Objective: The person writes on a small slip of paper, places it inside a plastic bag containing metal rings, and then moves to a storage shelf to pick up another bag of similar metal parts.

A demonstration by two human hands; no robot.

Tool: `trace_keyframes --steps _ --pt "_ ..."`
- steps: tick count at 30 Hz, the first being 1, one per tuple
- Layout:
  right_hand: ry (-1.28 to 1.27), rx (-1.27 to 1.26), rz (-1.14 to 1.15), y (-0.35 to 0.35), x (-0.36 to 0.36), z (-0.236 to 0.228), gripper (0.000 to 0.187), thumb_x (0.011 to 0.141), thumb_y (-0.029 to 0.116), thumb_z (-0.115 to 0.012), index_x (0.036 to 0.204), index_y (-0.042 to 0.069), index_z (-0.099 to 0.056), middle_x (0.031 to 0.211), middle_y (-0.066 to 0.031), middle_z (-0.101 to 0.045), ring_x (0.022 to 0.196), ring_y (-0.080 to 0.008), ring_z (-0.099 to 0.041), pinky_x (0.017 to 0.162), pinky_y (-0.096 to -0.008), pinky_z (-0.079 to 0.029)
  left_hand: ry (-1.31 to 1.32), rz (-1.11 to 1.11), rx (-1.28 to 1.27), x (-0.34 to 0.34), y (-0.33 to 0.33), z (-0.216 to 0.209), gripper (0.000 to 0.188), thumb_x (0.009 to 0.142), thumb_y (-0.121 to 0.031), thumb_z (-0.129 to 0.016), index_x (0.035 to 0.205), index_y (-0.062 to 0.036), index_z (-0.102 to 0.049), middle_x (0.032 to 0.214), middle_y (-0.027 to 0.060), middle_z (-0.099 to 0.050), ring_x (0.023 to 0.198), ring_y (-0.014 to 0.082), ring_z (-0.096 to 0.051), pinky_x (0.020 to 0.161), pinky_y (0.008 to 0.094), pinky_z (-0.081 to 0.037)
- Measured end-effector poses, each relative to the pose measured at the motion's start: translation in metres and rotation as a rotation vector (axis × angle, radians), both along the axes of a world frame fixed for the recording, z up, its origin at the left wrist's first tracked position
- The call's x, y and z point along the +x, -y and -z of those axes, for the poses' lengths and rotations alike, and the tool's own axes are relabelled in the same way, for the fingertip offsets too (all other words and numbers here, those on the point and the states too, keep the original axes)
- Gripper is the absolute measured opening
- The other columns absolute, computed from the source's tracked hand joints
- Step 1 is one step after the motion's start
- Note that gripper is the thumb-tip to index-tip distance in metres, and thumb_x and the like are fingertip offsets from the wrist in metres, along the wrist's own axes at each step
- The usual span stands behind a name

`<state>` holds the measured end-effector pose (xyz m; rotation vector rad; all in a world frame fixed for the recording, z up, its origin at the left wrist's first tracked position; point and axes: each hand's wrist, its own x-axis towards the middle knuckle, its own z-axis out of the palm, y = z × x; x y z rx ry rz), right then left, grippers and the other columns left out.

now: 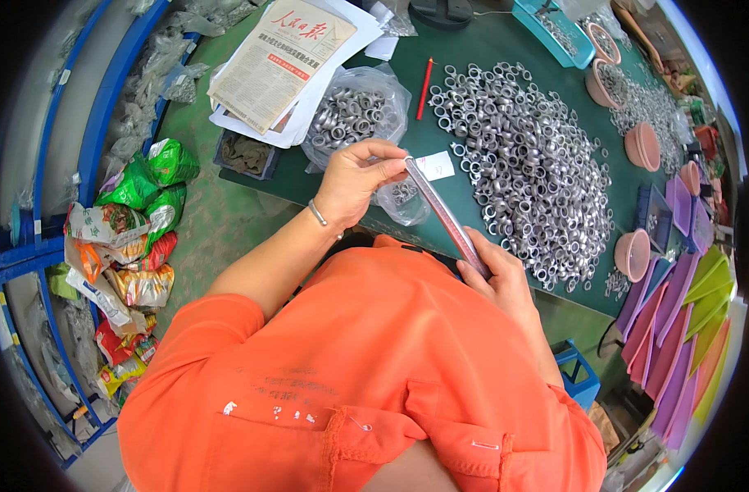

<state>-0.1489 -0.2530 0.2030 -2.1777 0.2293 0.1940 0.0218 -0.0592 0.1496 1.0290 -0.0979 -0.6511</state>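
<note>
In my right hand is the thick end of a ring-sizing stick, a tapered rod with reddish marks along it, slanting up to the left. At its thin tip my left hand pinches a small metal ring between thumb and fingers, mostly hidden by them. Right of the stick spreads a large heap of silvery metal rings on the green tabletop. Behind my left hand stands a clear plastic bag with more rings. A smaller clear bag lies under the stick, beside a white paper slip.
A red pencil lies behind the slip. Newspaper tops a paper stack at back left, near a small bin. Pink cups, a teal basket and coloured trays line the right. Blue shelving stands left.
</note>
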Motion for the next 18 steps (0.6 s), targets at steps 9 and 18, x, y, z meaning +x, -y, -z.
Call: trace_keyframes --steps 9,18 --pt "0.033 0.236 -0.084 0.007 0.006 -0.008 0.045 0.081 0.014 -0.064 0.123 0.004 -0.053 0.099 -0.0177 -0.064 0.083 -0.0265 -0.063 0.073 -0.0333 -0.049 0.053 0.141 -0.079 -0.015 0.007 -0.023 0.048 0.073 0.009 -0.068 0.117 -0.0007 -0.05 0.098 0.0115 -0.061 0.091 0.0157 -0.058 0.082 0.0258 -0.05" --pt "0.055 0.234 -0.148 0.004 0.011 -0.02 0.044 0.082 0.015 -0.065 0.123 0.002 -0.053 0.099 -0.0158 -0.064 0.082 -0.0236 -0.063 0.073 -0.0313 -0.049 0.066 0.337 -0.052 -0.027 0.004 -0.022 0.039 0.07 0.007 -0.072 0.106 0.0015 -0.057 0.1 0.0107 -0.059 0.093 0.0156 -0.058 0.082 0.0264 -0.049"
